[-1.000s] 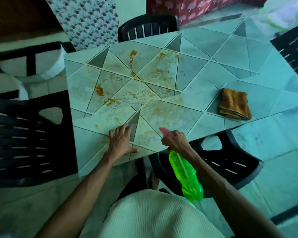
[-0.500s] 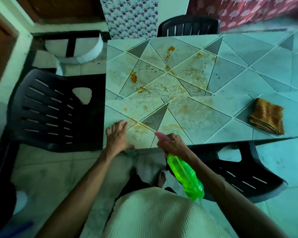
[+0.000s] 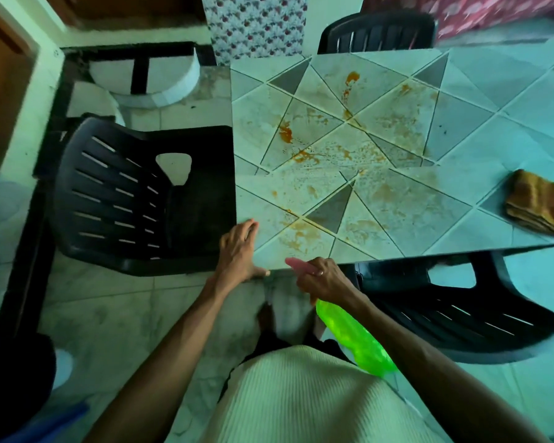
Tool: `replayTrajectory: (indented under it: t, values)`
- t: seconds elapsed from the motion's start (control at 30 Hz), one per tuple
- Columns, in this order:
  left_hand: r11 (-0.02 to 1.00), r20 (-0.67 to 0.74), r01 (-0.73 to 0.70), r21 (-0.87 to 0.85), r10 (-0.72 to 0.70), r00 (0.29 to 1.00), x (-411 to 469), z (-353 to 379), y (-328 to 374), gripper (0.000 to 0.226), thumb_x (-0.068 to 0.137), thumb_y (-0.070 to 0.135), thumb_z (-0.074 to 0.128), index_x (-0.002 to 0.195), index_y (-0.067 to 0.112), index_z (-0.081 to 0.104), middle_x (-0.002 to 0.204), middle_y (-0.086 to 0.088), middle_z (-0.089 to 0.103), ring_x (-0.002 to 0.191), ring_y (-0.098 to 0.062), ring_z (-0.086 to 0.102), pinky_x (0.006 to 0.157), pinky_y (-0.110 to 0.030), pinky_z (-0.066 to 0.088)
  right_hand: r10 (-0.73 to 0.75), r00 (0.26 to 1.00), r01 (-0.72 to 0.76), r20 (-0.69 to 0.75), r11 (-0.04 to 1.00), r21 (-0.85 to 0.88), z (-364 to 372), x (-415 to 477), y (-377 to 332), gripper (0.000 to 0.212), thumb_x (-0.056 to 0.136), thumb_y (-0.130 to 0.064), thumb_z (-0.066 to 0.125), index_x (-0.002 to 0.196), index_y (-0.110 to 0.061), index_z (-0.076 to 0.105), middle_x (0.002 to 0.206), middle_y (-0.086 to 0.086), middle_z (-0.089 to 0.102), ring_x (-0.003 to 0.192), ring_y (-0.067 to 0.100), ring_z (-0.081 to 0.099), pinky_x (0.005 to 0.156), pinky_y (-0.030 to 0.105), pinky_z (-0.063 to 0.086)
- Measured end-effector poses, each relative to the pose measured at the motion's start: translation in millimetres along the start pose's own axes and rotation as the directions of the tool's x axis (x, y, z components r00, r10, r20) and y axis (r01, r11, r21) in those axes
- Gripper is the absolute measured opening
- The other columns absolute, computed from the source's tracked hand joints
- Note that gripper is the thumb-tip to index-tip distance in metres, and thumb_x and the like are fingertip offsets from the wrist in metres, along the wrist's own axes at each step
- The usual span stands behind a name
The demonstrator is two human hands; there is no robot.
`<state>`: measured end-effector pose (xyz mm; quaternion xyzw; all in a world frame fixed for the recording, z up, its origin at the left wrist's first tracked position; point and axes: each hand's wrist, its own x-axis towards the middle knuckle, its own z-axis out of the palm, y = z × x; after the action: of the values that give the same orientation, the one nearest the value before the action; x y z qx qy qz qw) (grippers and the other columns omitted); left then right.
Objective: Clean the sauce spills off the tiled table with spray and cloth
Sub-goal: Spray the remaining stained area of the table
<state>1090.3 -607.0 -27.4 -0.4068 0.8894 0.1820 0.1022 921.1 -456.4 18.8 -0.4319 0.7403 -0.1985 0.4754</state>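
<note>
Orange-brown sauce spills (image 3: 304, 155) streak the left half of the tiled table (image 3: 509, 100), from its far side to the near edge. My right hand (image 3: 325, 279) grips a green spray bottle (image 3: 355, 340) by its pink head (image 3: 298, 265), whose nozzle points at the table's near edge. My left hand (image 3: 237, 254) rests on the table's near left corner, fingers straight and thumb along the edge. A folded brown cloth (image 3: 538, 203) lies on the table at the right, away from both hands.
A black plastic chair (image 3: 125, 196) stands against the table's left side. Another black chair (image 3: 461, 311) sits under the near edge on my right, and a third chair (image 3: 378, 32) at the far side. Pale floor tiles lie around my feet.
The view has swung left and the table now sits further right in it. My left hand has slid to the table's corner. The bottle stays in my right hand at the near edge.
</note>
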Motion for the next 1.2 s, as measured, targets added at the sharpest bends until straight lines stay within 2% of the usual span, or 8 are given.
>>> replayTrajectory:
  t: [0.27,0.37,0.53,0.7,0.87,0.97,1.1,1.2]
  values:
    - [0.999,0.02,-0.04,-0.007,0.04,0.999,10,-9,-25,0.133,0.055,0.069,0.082,0.156,0.012,0.015,0.161,-0.008,0.014,0.147,-0.028,0.014,0.117,-0.044,0.017,0.076,0.976,-0.065,-0.206,0.996,0.058,1,21,-13,0.032,0.07,-0.039,0.046,0.083,-0.039,0.075,0.08,0.01,0.078,0.051,0.012,0.069,0.071,0.038,0.06]
    - [0.999,0.058,-0.041,-0.011,0.041,0.997,20,-16,-31,0.133,0.058,0.069,0.08,0.156,0.013,0.011,0.163,-0.008,0.009,0.149,-0.029,0.01,0.118,-0.045,0.016,0.08,0.962,-0.059,-0.262,0.994,0.088,-18,26,-24,0.031,0.085,-0.023,0.056,0.107,-0.027,0.077,0.068,0.01,0.074,0.05,0.013,0.069,0.072,0.037,0.06]
    - [0.997,0.056,-0.078,-0.027,0.08,0.995,35,-22,-29,0.129,0.058,0.068,0.081,0.156,0.015,0.016,0.162,-0.007,0.009,0.149,-0.029,0.009,0.118,-0.045,0.014,-0.015,0.998,0.018,-0.066,0.999,0.051,-32,19,-16,0.044,0.086,-0.029,0.054,0.126,-0.022,0.068,0.083,0.018,0.074,0.052,0.016,0.07,0.063,0.034,0.061]
    - [0.993,0.036,-0.115,-0.021,0.115,0.993,49,-17,-14,0.124,0.061,0.065,0.081,0.154,0.014,0.019,0.161,-0.011,0.011,0.148,-0.03,0.011,0.118,-0.042,0.015,0.16,0.986,-0.137,0.051,0.942,-0.307,-28,2,4,0.037,0.093,-0.017,0.049,0.12,-0.029,0.072,0.085,0.011,0.077,0.066,0.018,0.072,0.082,0.035,0.056]
    - [0.993,0.01,-0.115,-0.022,0.116,0.993,57,-12,-3,0.116,0.064,0.065,0.079,0.154,0.016,0.024,0.16,-0.011,0.015,0.147,-0.03,0.014,0.118,-0.046,0.019,0.144,0.988,-0.121,0.06,0.95,-0.287,-39,-16,14,0.046,0.086,-0.014,0.049,0.118,-0.038,0.072,0.087,-0.01,0.074,0.051,0.014,0.07,0.062,0.02,0.054]
    - [0.991,-0.064,-0.117,-0.068,0.113,0.992,65,-11,4,0.101,0.068,0.061,0.078,0.148,0.016,0.037,0.155,-0.01,0.027,0.144,-0.029,0.023,0.116,-0.048,0.025,0.091,0.994,-0.078,0.058,0.975,-0.206,-50,-22,25,0.039,0.087,-0.016,0.049,0.114,-0.031,0.074,0.098,-0.003,0.072,0.047,0.013,0.069,0.066,0.034,0.058]
    - [0.988,-0.094,-0.105,-0.116,0.094,0.991,81,-11,21,0.089,0.071,0.055,0.078,0.144,0.016,0.045,0.151,-0.01,0.034,0.142,-0.029,0.028,0.112,-0.046,0.025,0.131,0.991,-0.136,-0.035,0.975,-0.173,-71,-26,52,0.025,0.091,-0.019,0.053,0.097,-0.014,0.076,0.048,-0.017,0.06,0.051,-0.005,0.06,0.069,0.028,0.05]
    - [0.985,-0.102,-0.132,-0.113,0.121,0.987,96,-12,43,0.086,0.07,0.053,0.079,0.141,0.017,0.048,0.149,-0.01,0.037,0.14,-0.03,0.03,0.111,-0.046,0.027,0.22,0.966,-0.235,-0.135,0.966,-0.108,-87,-25,69,0.027,0.083,-0.024,0.054,0.089,-0.015,0.079,0.045,-0.004,0.06,0.055,-0.001,0.058,0.074,0.032,0.051]
